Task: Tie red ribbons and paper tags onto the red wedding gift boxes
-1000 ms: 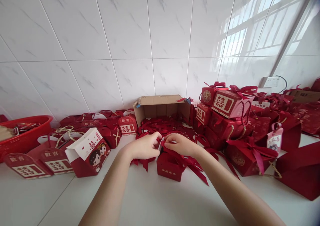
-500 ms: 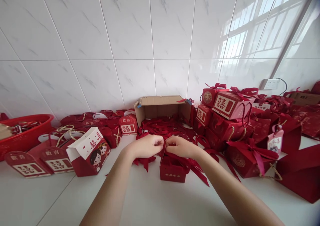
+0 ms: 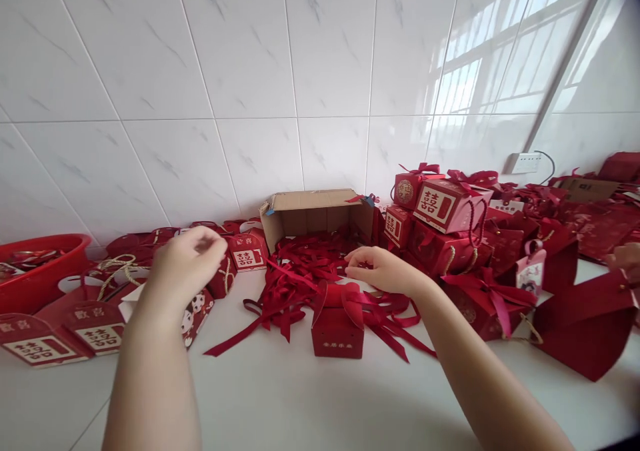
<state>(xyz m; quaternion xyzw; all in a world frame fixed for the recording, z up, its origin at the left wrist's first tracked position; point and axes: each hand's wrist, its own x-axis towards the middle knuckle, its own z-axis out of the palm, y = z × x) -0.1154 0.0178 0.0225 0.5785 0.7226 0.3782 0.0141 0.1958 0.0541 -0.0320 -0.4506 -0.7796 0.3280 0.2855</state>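
A small red gift box (image 3: 337,339) stands upright on the white table in front of me, its curved top flaps folded inward. My right hand (image 3: 383,270) hovers just behind and right of it, fingers loosely stretched, holding nothing I can see. My left hand (image 3: 190,261) is raised to the left, above a white-and-red cartoon box (image 3: 196,314) that it partly hides. Its fingers are loosely bent and apart, slightly blurred, with nothing visible in them. Loose red ribbons (image 3: 287,291) lie heaped behind and beside the small box.
An open cardboard carton (image 3: 315,201) on its side spills ribbons. Red gift boxes (image 3: 103,334) and a red plastic basin (image 3: 50,284) stand left. Stacked ribboned boxes (image 3: 453,208) rise right. Another person's hand (image 3: 625,256) touches a red box (image 3: 587,331) at the right edge.
Both hands have let go of the small box's top. My left hand has swung far left and up; my right hand has drawn slightly back. Another person's hand has appeared at right.
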